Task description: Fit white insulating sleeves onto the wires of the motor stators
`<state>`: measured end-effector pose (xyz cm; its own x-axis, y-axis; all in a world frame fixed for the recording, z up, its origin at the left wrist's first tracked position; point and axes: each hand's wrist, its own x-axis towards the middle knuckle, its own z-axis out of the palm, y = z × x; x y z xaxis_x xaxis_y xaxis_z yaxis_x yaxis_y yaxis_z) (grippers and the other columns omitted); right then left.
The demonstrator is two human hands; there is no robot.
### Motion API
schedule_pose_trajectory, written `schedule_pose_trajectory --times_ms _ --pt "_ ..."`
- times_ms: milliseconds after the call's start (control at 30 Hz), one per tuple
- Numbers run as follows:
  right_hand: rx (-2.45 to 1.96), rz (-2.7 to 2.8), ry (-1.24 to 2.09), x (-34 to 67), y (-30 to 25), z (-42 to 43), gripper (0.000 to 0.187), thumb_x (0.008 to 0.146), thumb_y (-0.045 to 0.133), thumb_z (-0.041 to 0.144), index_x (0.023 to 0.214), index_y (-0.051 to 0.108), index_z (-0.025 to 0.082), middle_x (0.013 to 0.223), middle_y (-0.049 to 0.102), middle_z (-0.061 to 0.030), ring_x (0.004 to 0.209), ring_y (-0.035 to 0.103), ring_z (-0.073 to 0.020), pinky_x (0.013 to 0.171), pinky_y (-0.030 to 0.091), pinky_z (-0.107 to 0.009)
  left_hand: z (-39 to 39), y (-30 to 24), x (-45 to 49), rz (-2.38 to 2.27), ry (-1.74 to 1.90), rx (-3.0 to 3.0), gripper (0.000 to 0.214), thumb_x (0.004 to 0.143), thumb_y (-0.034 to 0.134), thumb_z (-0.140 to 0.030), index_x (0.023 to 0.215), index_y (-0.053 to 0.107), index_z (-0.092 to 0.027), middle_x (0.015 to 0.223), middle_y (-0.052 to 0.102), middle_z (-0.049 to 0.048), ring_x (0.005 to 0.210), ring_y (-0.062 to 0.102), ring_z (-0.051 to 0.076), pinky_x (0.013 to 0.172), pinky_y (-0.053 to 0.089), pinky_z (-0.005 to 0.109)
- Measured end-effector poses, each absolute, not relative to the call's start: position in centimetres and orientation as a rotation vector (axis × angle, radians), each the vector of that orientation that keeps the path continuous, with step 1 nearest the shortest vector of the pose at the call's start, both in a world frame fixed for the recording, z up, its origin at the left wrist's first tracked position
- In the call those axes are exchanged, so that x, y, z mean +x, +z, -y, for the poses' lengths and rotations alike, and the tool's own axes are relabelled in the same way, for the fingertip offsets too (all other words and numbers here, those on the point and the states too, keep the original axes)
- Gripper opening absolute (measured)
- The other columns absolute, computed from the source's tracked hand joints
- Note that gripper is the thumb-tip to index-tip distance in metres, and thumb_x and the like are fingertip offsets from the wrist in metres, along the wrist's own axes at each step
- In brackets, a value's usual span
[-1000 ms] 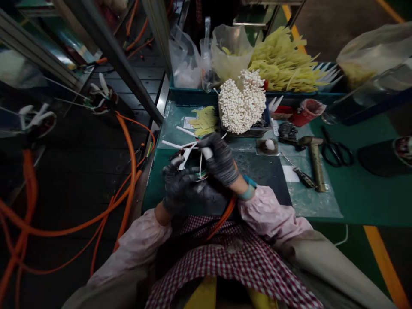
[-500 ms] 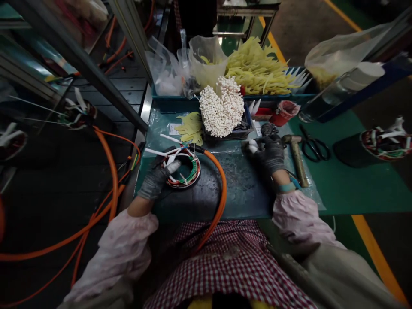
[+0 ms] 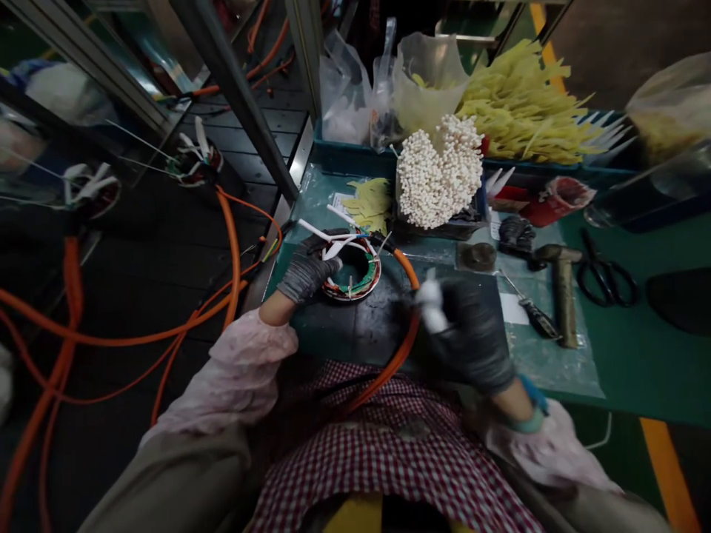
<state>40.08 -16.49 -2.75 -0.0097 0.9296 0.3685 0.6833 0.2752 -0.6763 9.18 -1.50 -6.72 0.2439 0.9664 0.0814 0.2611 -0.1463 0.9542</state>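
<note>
A round wound coil with green, red and white wires and white sleeves lies on the dark mat on the green bench. My gloved left hand rests on its left rim and grips it. My gloved right hand hovers over the mat to the coil's right, closed on a small white object that sticks out from its fingers. A thick orange cable runs from the coil down toward my lap.
Behind the coil stand a bundle of white-tipped sticks, yellow strips in a blue tray and plastic bags. A hammer, scissors, a screwdriver and a small round holder lie right. More coils and orange cables are left.
My right hand came back from the small holder near the hammer toward me, now carrying a white object. My left hand stays on the coil. The view has shifted.
</note>
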Motion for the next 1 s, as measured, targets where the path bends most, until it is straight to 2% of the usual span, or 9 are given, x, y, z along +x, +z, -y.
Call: schedule_pose_trajectory --times_ms 100,167,300,433,533,667,767,900,1000 --pt "-1.502 1.805 0.359 34.3 -4.3 19.4 0.026 0.108 0.068 0.043 0.122 0.078 0.023 0.085 0.083 -0.0065 0.062 0.075 -0.0240 0.053 0.061 -0.033 3.7 -5.8 9.5 -1.120 0.989 1.689 0.057 0.088 0.084 -0.051 0.135 0.077 -0.020 0.140 0.082 0.0131 0.133 0.078 0.034 0.119 0.065 0.054" --pt "-1.501 1.813 0.317 32.9 -5.6 20.5 0.031 0.107 0.069 0.044 0.126 0.081 0.023 0.082 0.084 -0.0079 0.057 0.074 -0.0239 0.050 0.060 -0.031 6.0 -5.0 9.7 -1.065 1.038 1.827 0.058 0.097 0.077 -0.054 0.145 0.074 -0.021 0.151 0.078 0.0131 0.143 0.073 0.034 0.126 0.060 0.052" --pt "-1.460 1.864 0.331 33.8 -5.7 21.7 0.039 0.107 0.069 0.041 0.144 0.078 0.031 0.098 0.088 -0.0074 0.074 0.084 -0.0278 0.062 0.071 -0.035 9.9 -3.8 10.3 -0.957 1.142 2.169 0.057 0.112 0.059 -0.066 0.153 0.070 -0.028 0.155 0.076 0.0103 0.152 0.067 0.033 0.134 0.053 0.054" --pt "-1.326 1.915 0.407 34.9 -4.1 21.5 0.037 0.107 0.073 0.033 0.144 0.077 0.033 0.120 0.088 -0.0086 0.107 0.088 -0.0338 0.087 0.079 -0.045 11.9 -3.6 10.6 -0.994 1.159 2.264 0.054 0.120 0.037 -0.062 0.158 0.067 -0.037 0.153 0.077 0.0059 0.157 0.063 0.030 0.140 0.044 0.057" --pt "-1.301 1.903 0.449 35.1 -3.6 21.0 0.040 0.103 0.079 0.032 0.143 0.077 0.034 0.128 0.086 -0.0105 0.122 0.084 -0.0382 0.098 0.077 -0.050 12.4 -3.9 10.6 -1.033 1.115 2.278 0.054 0.121 0.035 -0.060 0.156 0.068 -0.037 0.155 0.075 0.0063 0.161 0.060 0.030 0.143 0.038 0.058" --pt "-1.385 1.883 0.514 35.3 -3.4 20.6 0.050 0.097 0.086 0.035 0.147 0.077 0.035 0.137 0.083 -0.0122 0.122 0.083 -0.0404 0.101 0.076 -0.052 12.2 -4.4 10.7 -1.063 1.071 2.312 0.055 0.119 0.036 -0.062 0.152 0.072 -0.036 0.154 0.076 0.0060 0.160 0.060 0.030 0.143 0.038 0.056" --pt "-1.375 1.900 0.568 35.4 -3.0 20.1 0.044 0.097 0.085 0.034 0.141 0.080 0.034 0.134 0.084 -0.0121 0.123 0.082 -0.0404 0.105 0.074 -0.053 11.8 -4.8 10.7 -1.090 1.042 2.363 0.057 0.118 0.035 -0.064 0.148 0.074 -0.035 0.152 0.077 0.0060 0.159 0.061 0.029 0.142 0.039 0.055" --pt "-1.373 1.904 0.508 35.5 -2.1 19.8 0.032 0.100 0.080 0.034 0.131 0.084 0.032 0.128 0.086 -0.0101 0.113 0.086 -0.0367 0.094 0.077 -0.049 11.7 -4.6 10.9 -0.988 1.154 2.379 0.046 0.120 0.043 -0.053 0.154 0.068 -0.036 0.157 0.075 0.0050 0.160 0.060 0.027 0.142 0.039 0.052" --pt "-1.368 1.941 0.479 35.9 -1.7 19.9 0.021 0.104 0.076 0.037 0.120 0.087 0.031 0.131 0.087 -0.0095 0.114 0.087 -0.0361 0.091 0.078 -0.048 11.4 -3.8 11.4 -0.971 1.140 2.393 0.044 0.121 0.045 -0.050 0.153 0.069 -0.034 0.156 0.075 0.0058 0.160 0.060 0.026 0.141 0.040 0.050"
